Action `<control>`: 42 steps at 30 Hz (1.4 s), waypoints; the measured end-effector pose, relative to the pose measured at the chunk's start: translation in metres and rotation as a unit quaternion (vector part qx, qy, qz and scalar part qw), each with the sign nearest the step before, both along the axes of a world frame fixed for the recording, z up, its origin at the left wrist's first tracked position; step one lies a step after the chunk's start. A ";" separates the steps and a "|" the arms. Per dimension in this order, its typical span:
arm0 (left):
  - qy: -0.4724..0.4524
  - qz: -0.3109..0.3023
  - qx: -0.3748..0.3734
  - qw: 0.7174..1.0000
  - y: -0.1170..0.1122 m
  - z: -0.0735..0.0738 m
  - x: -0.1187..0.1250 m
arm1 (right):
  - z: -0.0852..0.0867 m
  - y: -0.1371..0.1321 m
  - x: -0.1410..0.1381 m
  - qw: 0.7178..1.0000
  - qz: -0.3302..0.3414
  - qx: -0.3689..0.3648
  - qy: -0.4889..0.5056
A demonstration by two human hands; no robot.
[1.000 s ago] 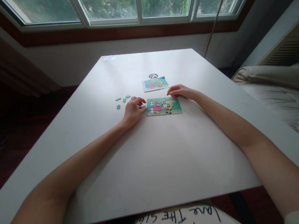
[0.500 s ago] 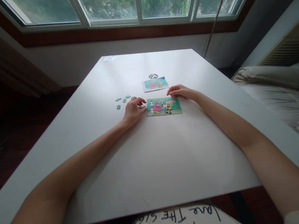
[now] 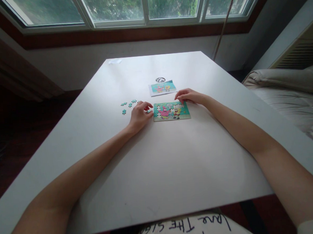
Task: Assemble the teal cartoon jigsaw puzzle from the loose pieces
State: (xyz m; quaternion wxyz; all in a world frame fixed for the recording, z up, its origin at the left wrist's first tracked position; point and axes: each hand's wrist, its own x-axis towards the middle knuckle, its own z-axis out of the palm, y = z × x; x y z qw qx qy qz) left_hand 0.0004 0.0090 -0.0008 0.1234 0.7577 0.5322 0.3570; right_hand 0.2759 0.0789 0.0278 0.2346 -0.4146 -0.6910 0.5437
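Observation:
A small cartoon jigsaw puzzle (image 3: 171,111), mostly teal, lies on the white table (image 3: 159,166). My left hand (image 3: 139,115) rests at the puzzle's left edge with its fingers curled, the fingertips touching that edge. My right hand (image 3: 188,95) rests on the puzzle's top right corner, fingers bent and pressed together over it. Whether either hand holds a piece is hidden. Several loose teal puzzle pieces (image 3: 128,106) lie just left of my left hand.
A reference picture card (image 3: 162,88) lies beyond the puzzle, with a small dark round object (image 3: 160,79) behind it. A bed (image 3: 290,94) stands to the right of the table. A thin rod (image 3: 223,26) leans by the window wall.

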 end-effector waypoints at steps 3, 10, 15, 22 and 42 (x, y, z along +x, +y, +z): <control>-0.002 0.001 -0.001 1.000 0.000 0.000 0.000 | 0.001 -0.001 0.000 1.000 -0.003 0.001 -0.003; -0.003 0.003 0.000 1.000 0.000 0.000 0.000 | 0.002 -0.002 0.000 1.000 -0.002 -0.001 -0.007; -0.012 -0.004 -0.004 1.000 0.000 -0.001 -0.001 | -0.002 0.003 0.002 1.000 0.009 0.000 0.001; -0.002 -0.003 0.005 1.000 0.001 -0.003 -0.001 | -0.001 0.012 0.008 0.998 -0.011 0.009 -0.058; 0.016 0.002 -0.009 1.000 0.000 -0.005 -0.004 | 0.040 -0.002 0.016 0.899 0.121 -0.005 -0.420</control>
